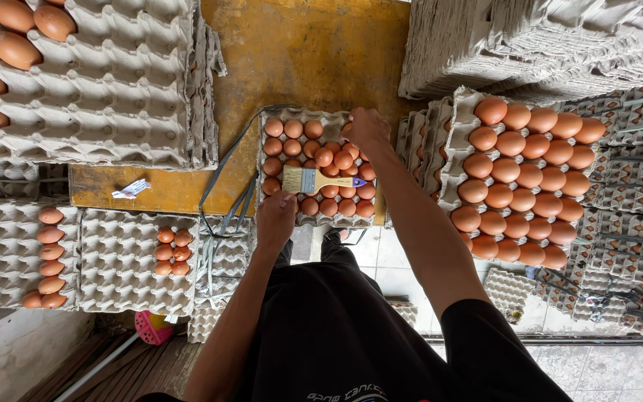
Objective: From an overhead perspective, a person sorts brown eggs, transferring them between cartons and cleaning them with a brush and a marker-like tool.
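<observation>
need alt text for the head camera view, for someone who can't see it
Seen from above, a person's left hand and right hand grip the near and far edges of a grey egg tray full of brown eggs, with a paintbrush lying across the eggs. Stacks of pulp trays, some holding eggs, surround the yellow table.

brush [314,180] on eggs [336,195] | eggs in tray [334,117] | tray on table [306,52]
</observation>
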